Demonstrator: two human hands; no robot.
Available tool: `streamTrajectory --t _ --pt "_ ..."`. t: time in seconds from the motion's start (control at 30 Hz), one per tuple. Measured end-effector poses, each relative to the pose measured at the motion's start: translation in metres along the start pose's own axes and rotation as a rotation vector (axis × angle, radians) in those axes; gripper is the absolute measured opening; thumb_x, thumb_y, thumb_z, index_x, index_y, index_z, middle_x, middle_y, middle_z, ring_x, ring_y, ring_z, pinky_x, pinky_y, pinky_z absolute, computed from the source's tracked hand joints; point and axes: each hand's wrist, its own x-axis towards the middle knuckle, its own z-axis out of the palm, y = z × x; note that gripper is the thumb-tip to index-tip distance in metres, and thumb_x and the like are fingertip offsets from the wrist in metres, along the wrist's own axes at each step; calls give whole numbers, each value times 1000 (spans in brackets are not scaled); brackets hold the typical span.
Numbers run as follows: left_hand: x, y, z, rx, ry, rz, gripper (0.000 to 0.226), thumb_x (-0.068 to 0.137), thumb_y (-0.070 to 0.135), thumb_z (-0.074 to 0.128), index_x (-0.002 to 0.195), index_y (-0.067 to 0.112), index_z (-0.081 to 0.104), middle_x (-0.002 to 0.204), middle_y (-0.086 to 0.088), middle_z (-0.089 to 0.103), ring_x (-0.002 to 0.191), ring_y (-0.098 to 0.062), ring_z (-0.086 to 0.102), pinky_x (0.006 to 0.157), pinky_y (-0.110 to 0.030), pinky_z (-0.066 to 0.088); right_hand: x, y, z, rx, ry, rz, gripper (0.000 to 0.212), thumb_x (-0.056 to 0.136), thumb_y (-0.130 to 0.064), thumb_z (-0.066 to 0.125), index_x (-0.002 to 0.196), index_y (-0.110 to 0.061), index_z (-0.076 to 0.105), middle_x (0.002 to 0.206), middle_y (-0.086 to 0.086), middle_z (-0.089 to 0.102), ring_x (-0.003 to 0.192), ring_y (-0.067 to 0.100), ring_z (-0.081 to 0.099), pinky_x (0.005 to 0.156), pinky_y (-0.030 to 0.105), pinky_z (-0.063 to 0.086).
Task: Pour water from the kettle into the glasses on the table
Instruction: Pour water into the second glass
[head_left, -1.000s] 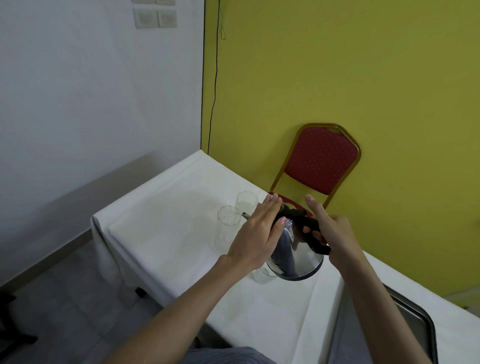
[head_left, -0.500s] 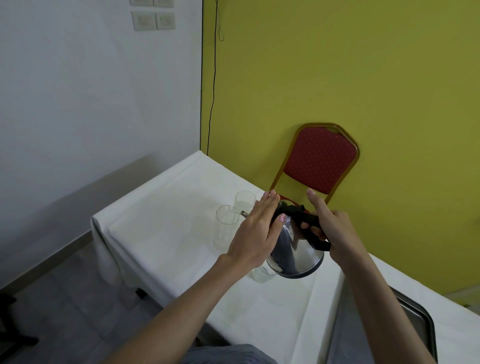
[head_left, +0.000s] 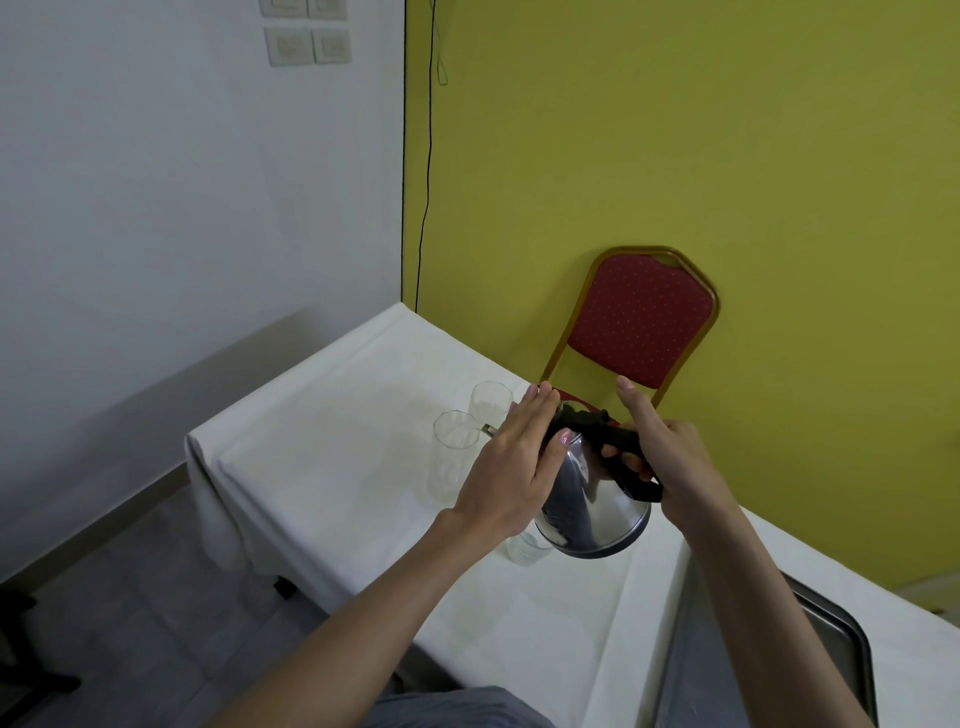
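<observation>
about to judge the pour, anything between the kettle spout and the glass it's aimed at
Nothing visible does. The kettle is tilted, its spout tip at the rim of the nearer glass; the left hand rests on the kettle's top.

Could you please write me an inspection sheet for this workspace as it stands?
Surface: table under a white cloth.
Job's things: steel kettle tipped, spout at the near glass; far glass behind it; third glass partly hidden under the kettle.
Clutter: metal tray at right.
Hands: right hand grips the handle; left hand flat on the lid.
Cables: black cable on the wall.
Surroundings: red chair, wall switches.
</observation>
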Motion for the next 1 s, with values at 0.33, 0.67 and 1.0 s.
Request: streamTrajectory --t 0.33,0.67,1.0 --pt "-2 1 -1 8 3 7 56 101 42 28 151 15 26 159 1 24 148 -5 8 121 -30 16 -3 0 0 3 9 5 76 79 -76 55 67 -3 71 39 -4 52 48 18 47 55 30 38" --pt "-2 4 -1 7 0 15 57 102 41 28 151 14 25 159 1 23 148 -5 8 121 -29 15 -4 -1 -2 16 -12 -7 71 80 -72 58 62 -4 69 40 -3 51 46 18 46 54 30 38" --pt "-3 6 -1 11 5 18 57 101 41 28 151 14 25 159 1 23 147 -4 8 120 -24 11 -4 -1 -3 22 -20 -9 69 81 -70 59 67 -2 70 40 -3 53 44 16 45 53 29 38"
